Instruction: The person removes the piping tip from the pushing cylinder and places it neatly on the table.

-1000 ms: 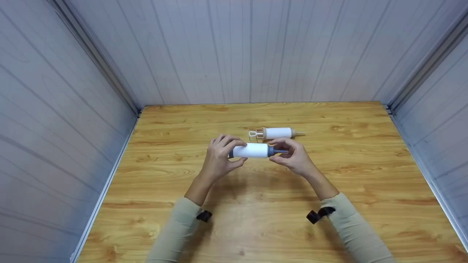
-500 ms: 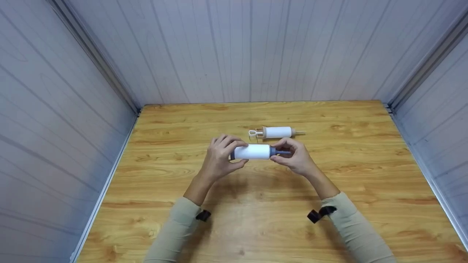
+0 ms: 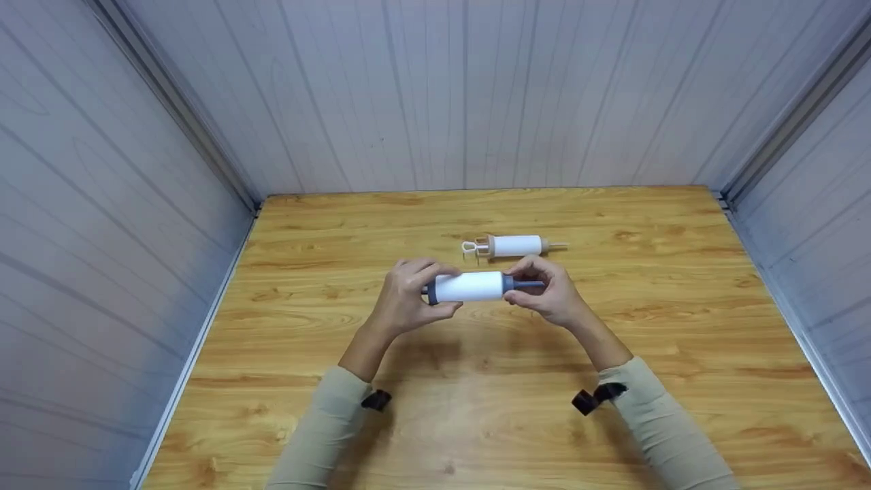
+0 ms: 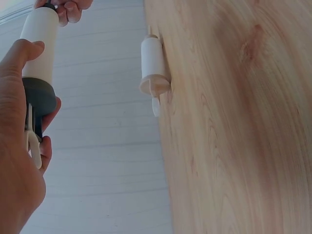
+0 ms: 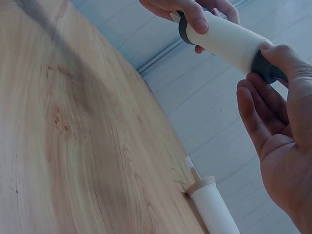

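Note:
A large syringe [image 3: 469,286] with a white barrel and dark grey ends lies level between both hands, raised over the table. My left hand [image 3: 409,294] grips the barrel at its plunger end, thumb and fingers on opposite sides. In the left wrist view, a pale plunger handle [image 4: 34,148] sticks out by the palm. At the nozzle end, my right hand [image 3: 548,294] pinches the grey cap [image 5: 264,68] between thumb and fingers, the thin nozzle running into the hand. A second syringe [image 3: 517,246], white with beige ends, lies behind on the table, its plunger handle to the left.
The wood-grain table [image 3: 476,422] is bounded by a pale panelled wall [image 3: 435,95] at the back and similar panels on both sides. Each sleeved forearm has a black wrist mount [image 3: 586,403] on it.
The held syringe has shifted slightly to the right and toward the person, with both hands still on it. The beige-ended syringe stays where it was.

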### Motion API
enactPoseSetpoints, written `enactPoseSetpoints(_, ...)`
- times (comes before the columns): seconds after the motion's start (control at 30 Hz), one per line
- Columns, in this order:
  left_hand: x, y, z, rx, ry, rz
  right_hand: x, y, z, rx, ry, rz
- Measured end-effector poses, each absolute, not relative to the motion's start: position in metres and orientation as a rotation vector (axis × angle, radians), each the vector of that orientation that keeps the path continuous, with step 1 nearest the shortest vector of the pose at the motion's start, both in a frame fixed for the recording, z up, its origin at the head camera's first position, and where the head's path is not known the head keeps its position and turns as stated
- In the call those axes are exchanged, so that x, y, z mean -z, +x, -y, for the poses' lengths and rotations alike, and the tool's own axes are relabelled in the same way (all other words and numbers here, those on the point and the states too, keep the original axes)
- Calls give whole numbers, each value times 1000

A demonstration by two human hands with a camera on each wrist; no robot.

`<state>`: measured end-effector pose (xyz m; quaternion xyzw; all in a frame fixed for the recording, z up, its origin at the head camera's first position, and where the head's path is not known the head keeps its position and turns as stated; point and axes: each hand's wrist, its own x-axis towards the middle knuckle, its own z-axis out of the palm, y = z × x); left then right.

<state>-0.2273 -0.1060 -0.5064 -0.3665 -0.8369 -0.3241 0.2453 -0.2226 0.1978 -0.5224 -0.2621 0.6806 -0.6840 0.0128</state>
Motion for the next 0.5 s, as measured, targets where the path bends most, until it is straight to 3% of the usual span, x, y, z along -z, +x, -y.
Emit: enactPoseSetpoints(0.5, 502, -225, 109, 866, -995, 2301, 522, -221, -193, 2136, -845, -2239)
